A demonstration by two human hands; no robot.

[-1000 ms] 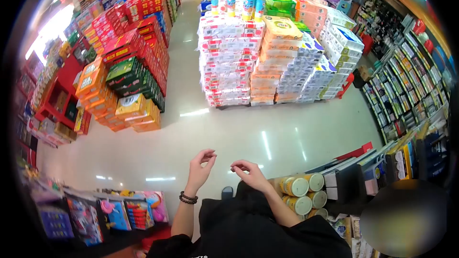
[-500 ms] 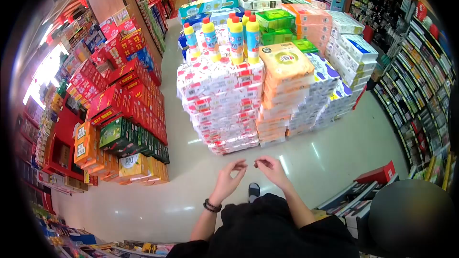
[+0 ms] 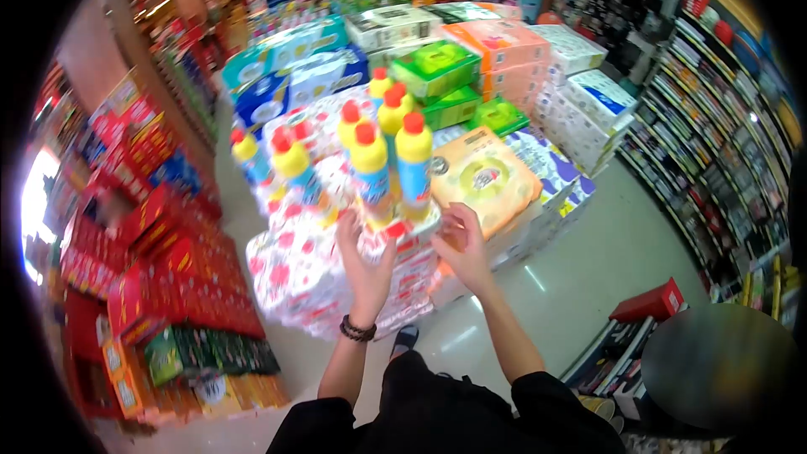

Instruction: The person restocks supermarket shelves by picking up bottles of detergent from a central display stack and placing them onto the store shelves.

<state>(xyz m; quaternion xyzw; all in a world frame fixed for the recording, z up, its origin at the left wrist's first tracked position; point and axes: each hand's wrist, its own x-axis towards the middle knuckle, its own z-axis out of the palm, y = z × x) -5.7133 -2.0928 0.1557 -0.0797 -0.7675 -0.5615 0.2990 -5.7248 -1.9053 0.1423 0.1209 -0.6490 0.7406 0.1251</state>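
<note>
My left hand [image 3: 365, 267], with a dark beaded bracelet on its wrist, is raised over the front of a stack of white and red tissue packs [image 3: 303, 273]. Its fingers are apart and hold nothing. Just to the right, my right hand [image 3: 460, 244] has curled fingers near the front corner of an orange pack [image 3: 483, 176]; whether it touches anything cannot be made out. Several yellow and blue bottles with red caps stand upright on the white packs. The closest are a front bottle [image 3: 371, 172] and one beside it [image 3: 414, 166], just beyond my fingertips.
Green packs [image 3: 437, 69] and blue packs [image 3: 298, 84] lie behind the bottles. Red cartons [image 3: 176, 286] are stacked at the left. A tall shelf of goods [image 3: 706, 151] stands at the right. A red box [image 3: 649, 301] sits at the lower right.
The stack and bottles now appear much closer and larger. Both hands have moved from over the floor to the front edge of the stack, near the bottles.
</note>
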